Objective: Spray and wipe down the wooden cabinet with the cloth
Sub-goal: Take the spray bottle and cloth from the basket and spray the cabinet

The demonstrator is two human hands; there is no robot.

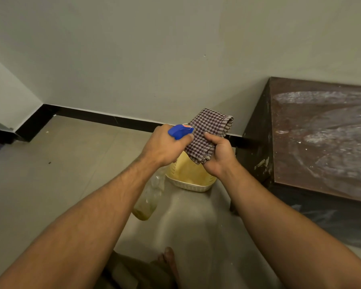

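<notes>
My left hand [165, 146] grips a spray bottle [180, 131] by its blue trigger head; the clear body [148, 201] hangs below with a little yellow liquid at the bottom. The nozzle points at a folded purple-and-grey checked cloth [206, 132], which my right hand [217, 155] holds up by its lower end, close against the nozzle. The dark wooden cabinet [321, 142] stands to the right against the wall. Its top carries whitish dusty smears.
A yellow perforated bin [188, 174] stands on the tiled floor below my hands, next to the cabinet's left side. A grey wall with a black skirting [104, 117] runs behind. My bare foot [170, 261] shows at the bottom. Open floor lies to the left.
</notes>
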